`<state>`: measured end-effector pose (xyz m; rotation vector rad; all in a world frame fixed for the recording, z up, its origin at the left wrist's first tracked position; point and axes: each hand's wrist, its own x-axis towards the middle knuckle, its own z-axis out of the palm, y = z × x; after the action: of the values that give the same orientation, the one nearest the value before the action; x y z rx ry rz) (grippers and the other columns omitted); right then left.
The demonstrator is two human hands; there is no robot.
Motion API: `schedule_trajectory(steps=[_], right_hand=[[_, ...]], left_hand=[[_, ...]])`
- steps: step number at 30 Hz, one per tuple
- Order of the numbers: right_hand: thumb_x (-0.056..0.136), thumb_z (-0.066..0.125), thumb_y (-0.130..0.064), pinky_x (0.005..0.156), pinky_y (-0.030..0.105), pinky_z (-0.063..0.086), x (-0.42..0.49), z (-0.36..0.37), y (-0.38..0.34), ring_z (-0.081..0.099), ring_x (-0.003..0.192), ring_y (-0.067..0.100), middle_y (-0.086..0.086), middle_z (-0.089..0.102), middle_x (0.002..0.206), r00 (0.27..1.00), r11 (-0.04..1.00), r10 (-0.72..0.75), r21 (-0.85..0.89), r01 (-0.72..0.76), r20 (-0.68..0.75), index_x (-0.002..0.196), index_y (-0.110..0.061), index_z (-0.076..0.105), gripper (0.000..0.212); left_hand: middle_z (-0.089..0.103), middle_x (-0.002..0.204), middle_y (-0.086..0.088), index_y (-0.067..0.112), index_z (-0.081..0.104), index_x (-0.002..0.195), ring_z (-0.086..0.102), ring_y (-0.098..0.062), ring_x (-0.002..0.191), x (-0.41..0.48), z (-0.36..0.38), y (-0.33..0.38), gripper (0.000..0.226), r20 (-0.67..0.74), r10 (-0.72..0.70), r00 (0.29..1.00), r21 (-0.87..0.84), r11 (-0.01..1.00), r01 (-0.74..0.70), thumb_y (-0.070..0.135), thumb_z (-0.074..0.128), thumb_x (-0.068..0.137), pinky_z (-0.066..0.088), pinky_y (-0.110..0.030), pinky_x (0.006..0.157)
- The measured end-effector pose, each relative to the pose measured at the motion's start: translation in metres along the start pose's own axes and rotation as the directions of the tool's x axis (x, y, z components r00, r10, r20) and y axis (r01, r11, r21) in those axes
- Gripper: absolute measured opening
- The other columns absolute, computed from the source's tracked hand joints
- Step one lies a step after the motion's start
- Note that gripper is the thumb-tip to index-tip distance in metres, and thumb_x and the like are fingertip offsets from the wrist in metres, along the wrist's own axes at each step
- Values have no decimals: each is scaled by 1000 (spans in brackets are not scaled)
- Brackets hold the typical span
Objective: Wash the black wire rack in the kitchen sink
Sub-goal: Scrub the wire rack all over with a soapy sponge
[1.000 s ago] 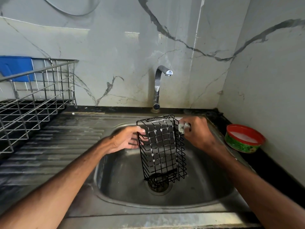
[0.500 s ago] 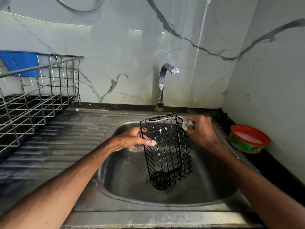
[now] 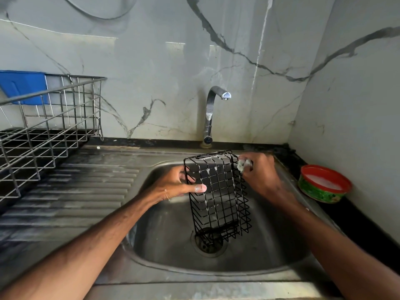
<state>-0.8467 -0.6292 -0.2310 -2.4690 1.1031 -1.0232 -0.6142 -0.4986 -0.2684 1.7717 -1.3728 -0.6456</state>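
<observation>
I see the black rectangular wire rack [image 3: 218,198] standing nearly upright over the stainless steel sink bowl [image 3: 168,245]. Its lower end is just above the round drain [image 3: 210,245], and I cannot tell whether it touches. My left hand [image 3: 171,187] grips the rack's left edge, thumb laid across the front grid and the other fingers curled behind it. My right hand [image 3: 262,176] is at the upper right corner, fingers closed round a small whitish sudsy scrubber [image 3: 243,165] pressed against the wires. White suds dot the grid. On the dark counter [image 3: 357,224] to the right sits a red-rimmed green tub [image 3: 322,185] of white soap, well apart from the rack.
</observation>
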Motion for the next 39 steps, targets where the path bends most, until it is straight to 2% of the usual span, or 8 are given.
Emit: schedule_trajectory(steps=[4, 8, 14, 18, 23, 30, 34, 39], right_hand=[[92, 54, 0, 56, 11, 49, 2, 4, 5, 67, 72, 10, 4, 75, 88, 999, 999, 40, 22, -40, -2, 86, -22, 72, 29], [91, 56, 4, 85, 16, 50, 1, -5, 0, 70, 90, 16, 12, 73, 117, 994, 999, 28, 19, -26, -105, 124, -7, 69, 37], [88, 53, 13, 39, 5, 33, -5, -9, -10, 51, 42, -2, 15, 74, 111, 979, 995, -3, 96, 23, -202, 126, -4, 68, 45], [87, 61, 4, 82, 19, 56, -9, -2, -24, 69, 84, 6, 9, 75, 113, 981, 994, -81, 61, 93, -176, 133, -6, 63, 47], [89, 61, 8, 110, 35, 44, -7, 7, -26, 60, 125, 32, 18, 57, 141, 992, 990, -130, -49, 129, -9, 143, -5, 52, 56], [90, 48, 13, 59, 48, 58, -3, 17, -22, 61, 63, 26, 14, 67, 85, 998, 987, -29, -157, 39, 61, 159, -28, 15, 87], [84, 45, 18, 76, 39, 61, -10, 24, -38, 70, 92, 30, 19, 66, 123, 978, 941, -183, -270, 204, 100, 147, -14, 44, 71], [88, 62, 7, 91, 41, 57, -21, 40, -61, 65, 112, 33, 16, 33, 158, 922, 844, -260, -397, 362, 288, 149, -12, 36, 69]], left_hand=[[73, 105, 9, 24, 68, 111, 66, 1, 85, -2, 7, 3, 44, -49, 19, 999, 98, 995, -14, 44, 88, 77, 45, 0, 68], [73, 109, 8, 22, 62, 122, 71, -11, 91, 3, 11, -6, 73, -39, -40, 998, 31, 999, 41, 58, 91, 66, 59, -29, 82], [66, 107, 9, 17, 24, 158, 62, -6, 100, 6, 19, -12, 131, 1, -63, 998, 120, 991, 62, 63, 93, 56, 53, -23, 84], [64, 134, -4, 25, 12, 161, 60, -19, 124, 10, 23, -17, 150, 33, -132, 991, 108, 986, 128, 68, 94, 44, 51, -33, 102], [53, 149, -4, 33, 13, 161, 55, -22, 132, 18, 30, -29, 163, -23, -164, 986, 23, 986, 165, 78, 92, 25, 47, -44, 112], [66, 128, -1, 40, 20, 155, 63, -21, 121, 23, 36, -34, 160, -75, -235, 969, 13, 971, 237, 83, 89, 17, 57, -41, 98], [62, 130, -4, 44, 29, 147, 63, -25, 118, 24, 38, -32, 154, -90, -247, 965, 29, 968, 251, 82, 88, 10, 59, -43, 94], [62, 131, 7, 32, 46, 142, 60, -16, 121, 12, 32, -17, 139, -105, -190, 976, -12, 982, 190, 73, 93, 18, 53, -33, 101]])
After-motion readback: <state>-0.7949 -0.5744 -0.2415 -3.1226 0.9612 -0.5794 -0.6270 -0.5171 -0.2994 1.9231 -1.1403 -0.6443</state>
